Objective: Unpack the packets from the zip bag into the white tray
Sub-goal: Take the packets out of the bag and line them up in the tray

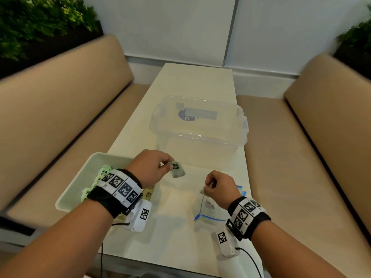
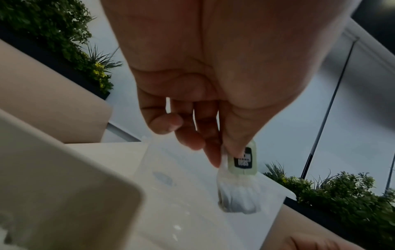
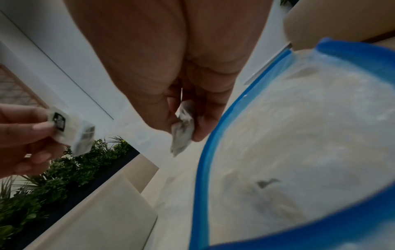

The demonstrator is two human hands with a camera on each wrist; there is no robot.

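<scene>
My left hand (image 1: 160, 163) pinches a small pale-green packet (image 1: 176, 169) with a black label between thumb and fingers, held above the table just right of the white tray (image 1: 76, 187). The same packet (image 2: 241, 169) hangs below my left thumb in the left wrist view, and shows in the right wrist view too (image 3: 70, 130). My right hand (image 1: 216, 185) pinches another small packet (image 3: 181, 128) over the mouth of the clear zip bag (image 1: 208, 207) with its blue seal (image 3: 205, 169). The tray holds several green packets (image 1: 100, 177).
A clear plastic storage box (image 1: 198, 133) with its lid on stands on the table just behind my hands. Beige benches (image 1: 60, 109) run along both sides of the narrow white table (image 1: 160, 237). Planters with green foliage (image 1: 40, 23) sit behind the benches.
</scene>
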